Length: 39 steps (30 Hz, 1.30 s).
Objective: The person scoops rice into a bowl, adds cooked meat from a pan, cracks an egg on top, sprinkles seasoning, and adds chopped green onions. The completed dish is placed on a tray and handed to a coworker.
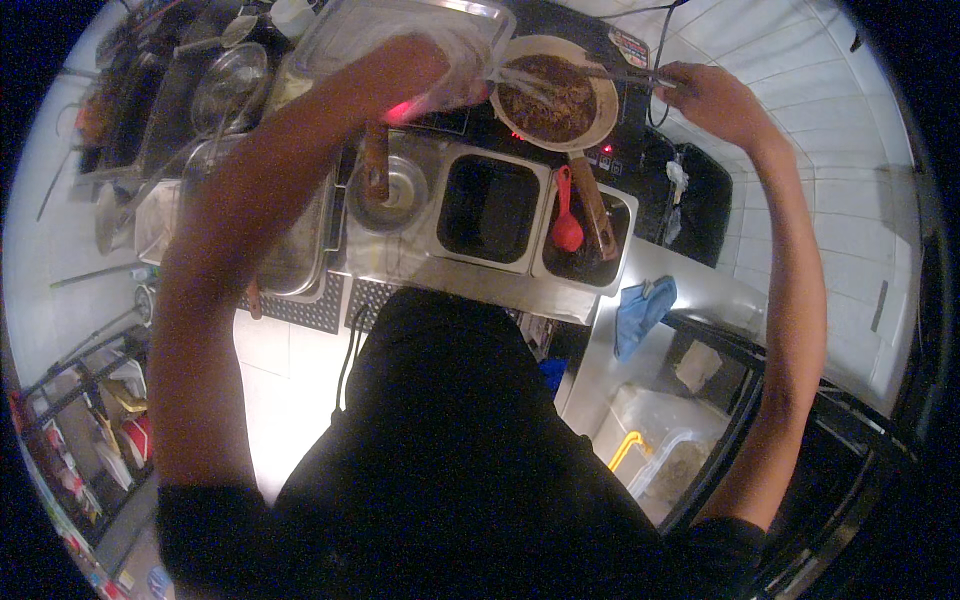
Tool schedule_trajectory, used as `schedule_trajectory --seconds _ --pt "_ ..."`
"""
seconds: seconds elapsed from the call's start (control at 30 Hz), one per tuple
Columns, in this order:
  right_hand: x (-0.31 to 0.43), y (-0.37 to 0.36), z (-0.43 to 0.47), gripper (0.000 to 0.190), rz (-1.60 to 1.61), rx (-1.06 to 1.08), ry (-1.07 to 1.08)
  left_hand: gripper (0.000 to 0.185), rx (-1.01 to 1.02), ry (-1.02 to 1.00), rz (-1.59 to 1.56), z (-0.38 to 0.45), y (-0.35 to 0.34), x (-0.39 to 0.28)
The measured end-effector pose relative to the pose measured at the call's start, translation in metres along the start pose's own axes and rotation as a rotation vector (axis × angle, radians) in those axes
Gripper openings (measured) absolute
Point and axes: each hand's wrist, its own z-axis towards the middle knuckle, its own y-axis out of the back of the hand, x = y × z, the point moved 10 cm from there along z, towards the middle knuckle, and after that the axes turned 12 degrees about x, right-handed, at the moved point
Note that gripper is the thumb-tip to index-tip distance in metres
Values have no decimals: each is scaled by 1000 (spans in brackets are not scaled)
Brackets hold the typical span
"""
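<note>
My right hand is shut on the end of metal tongs, whose blurred tips reach into a light-coloured pan of brown, shredded-looking food. That pan stands on a black cooktop, its wooden handle towards me. At the upper left, my left hand is blurred by motion beside a clear plastic bag or film, in front of a metal tray. What its fingers hold is unclear. Below it, another wooden handle juts out over a round metal bowl.
A red spoon lies over the right one of two metal insert pans. A blue cloth lies on the steel surface at right. Metal trays and a strainer stand left; a black bin stands by the tiled wall.
</note>
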Motion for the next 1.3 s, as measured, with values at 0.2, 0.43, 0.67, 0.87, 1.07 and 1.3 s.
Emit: schedule_trajectory --seconds 0.2,0.43,0.67,0.87,1.07,1.3 --pt "48 -34 34 38 -206 29 42 42 8 75 73 -5 20 -5" --pt "71 -47 72 33 -290 30 58 42 64 130 116 -65 36 18" --pt "48 -4 50 25 -276 -3 36 45 184 58 78 -80 36 25" --pt "43 37 19 30 -251 -88 114 45 2 62 57 -53 1 47" --pt "39 45 1 29 -241 -105 88 33 -129 -36 43 -34 -5 34" --pt "57 40 -4 31 -303 -18 76 19 -55 -291 -458 15 -21 12"
